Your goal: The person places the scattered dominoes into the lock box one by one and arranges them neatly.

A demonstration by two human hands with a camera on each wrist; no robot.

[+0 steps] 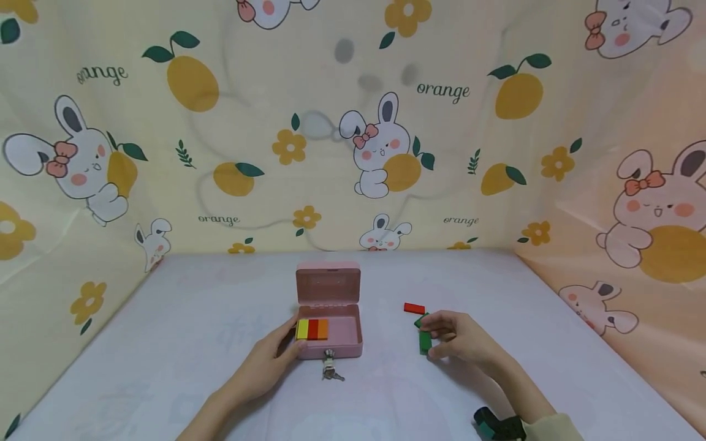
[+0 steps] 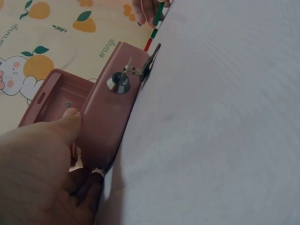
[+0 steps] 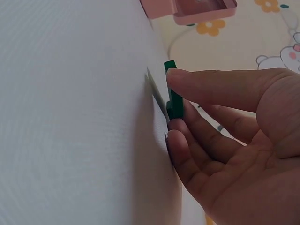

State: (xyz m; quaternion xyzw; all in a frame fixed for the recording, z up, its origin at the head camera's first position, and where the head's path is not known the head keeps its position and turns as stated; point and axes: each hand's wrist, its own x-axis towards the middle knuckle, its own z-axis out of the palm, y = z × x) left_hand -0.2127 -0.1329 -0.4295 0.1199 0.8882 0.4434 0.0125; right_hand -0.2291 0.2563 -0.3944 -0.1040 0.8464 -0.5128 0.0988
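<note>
On the table stands a pink metal cash box [image 1: 349, 334], its lid [image 1: 328, 286] raised. Yellow, red and orange blocks [image 1: 312, 329] lie side by side in its left part. My left hand [image 1: 267, 361] grips the box's left wall, thumb near the front corner. A key [image 2: 123, 75] sits in the front lock, with more keys [image 1: 331, 372] hanging from its ring. To the right of the box, my right hand [image 1: 460, 337] pinches a green block [image 3: 175, 93] between thumb and fingers. A second green block [image 1: 420, 321] lies partly hidden behind those fingers.
A red block [image 1: 414, 308] lies on the white tabletop [image 1: 231, 294] just beyond my right fingertips. Behind the table hangs a patterned cloth [image 1: 331, 177] with rabbits and oranges. A dark strap with a camera [image 1: 496, 424] is around my right wrist.
</note>
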